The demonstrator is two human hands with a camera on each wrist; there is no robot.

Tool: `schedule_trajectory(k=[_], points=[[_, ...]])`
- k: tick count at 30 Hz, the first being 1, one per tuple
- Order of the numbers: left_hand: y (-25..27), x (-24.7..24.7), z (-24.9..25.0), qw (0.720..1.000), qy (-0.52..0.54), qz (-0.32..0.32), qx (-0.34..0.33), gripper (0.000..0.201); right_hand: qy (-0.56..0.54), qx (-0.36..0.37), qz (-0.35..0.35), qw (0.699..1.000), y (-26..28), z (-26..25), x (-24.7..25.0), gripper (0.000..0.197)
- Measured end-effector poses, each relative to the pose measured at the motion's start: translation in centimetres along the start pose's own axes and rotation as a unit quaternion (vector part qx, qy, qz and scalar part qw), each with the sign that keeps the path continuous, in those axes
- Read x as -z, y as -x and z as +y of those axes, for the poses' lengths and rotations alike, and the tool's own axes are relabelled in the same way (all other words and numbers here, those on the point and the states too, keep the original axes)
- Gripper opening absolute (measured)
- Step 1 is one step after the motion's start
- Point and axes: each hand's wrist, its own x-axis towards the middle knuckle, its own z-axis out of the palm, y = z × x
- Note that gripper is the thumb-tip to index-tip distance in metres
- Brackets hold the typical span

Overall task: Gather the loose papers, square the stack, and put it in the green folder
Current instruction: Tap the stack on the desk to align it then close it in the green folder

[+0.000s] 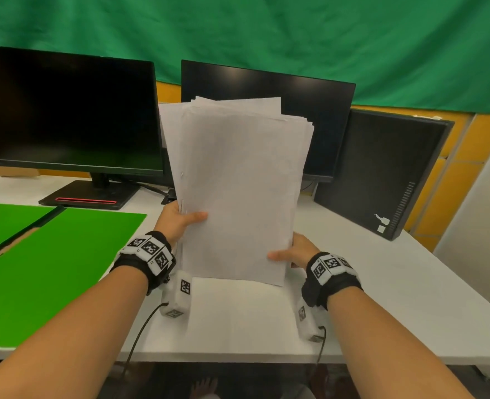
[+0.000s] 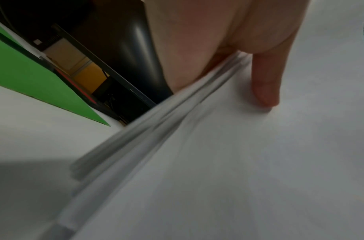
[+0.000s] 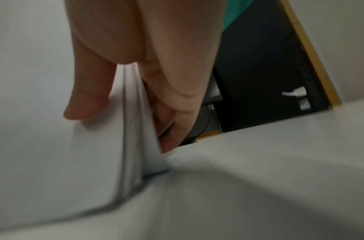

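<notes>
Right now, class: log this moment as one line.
papers: upright on desk, top edges uneven | left hand: grips papers | right hand: grips papers | folder: open, holds no papers

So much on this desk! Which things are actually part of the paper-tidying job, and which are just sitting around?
Part of the job:
- paper stack, stood on end, top edges uneven
- left hand and right hand, holding its sides
- green folder, lying open on the left

Just sitting around:
- left monitor
- middle monitor
- black computer case
- white table
</notes>
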Motion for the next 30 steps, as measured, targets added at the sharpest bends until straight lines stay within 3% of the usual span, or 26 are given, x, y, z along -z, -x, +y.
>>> schedule_trajectory(k=[2,6,10,15,22,23,25,27,29,30], points=[[0.2,0.1,-0.1,1.0,0.014,-0.002,-0.002,0.048,0.048,-0.017,0.011,0.999,-0.1,0.6,0.1,0.045],[0.1,0.3,0.6,0.999,0.041,-0.014,-0.022,0.056,-0.019,0.059,0.095,0.994,-0.2,0.1,0.4,0.036],[-0.1,0.5,1.7,0.999,0.028,-0.032,-0.033,0.085,-0.085,0.071,0.047,0.993,0.1,-0.5,0.1,0.046],[-0.1,0.3,1.8,0.999,0.015,-0.031,-0.041,0.085,-0.165,0.113,0.091,0.976,0.8,-2.7,-0.2,0.061],[0.1,0.1,2.9,0.996,-0.072,-0.045,-0.031,0.128,-0.181,0.149,0.178,0.956,1.2,-6.7,0.5,0.042],[0.1,0.1,3.3,0.995,-0.084,-0.012,-0.057,0.129,-0.163,0.157,0.211,0.951,1.2,-7.1,0.9,0.042],[-0.3,0.3,4.9,0.972,-0.125,0.118,-0.157,0.127,-0.09,0.178,0.269,0.942,1.5,-8.4,2.0,0.036],[-0.7,0.6,7.1,0.912,-0.225,0.215,-0.267,0.126,0.081,0.209,0.301,0.927,2.0,-10.0,3.0,0.023],[-0.6,0.5,8.8,0.867,-0.337,0.187,-0.317,0.119,0.322,0.246,0.308,0.861,2.4,-11.3,3.3,0.02],[-0.7,0.3,9.2,0.871,-0.355,0.127,-0.315,0.107,0.392,0.269,0.298,0.828,2.5,-11.7,3.2,0.02]])
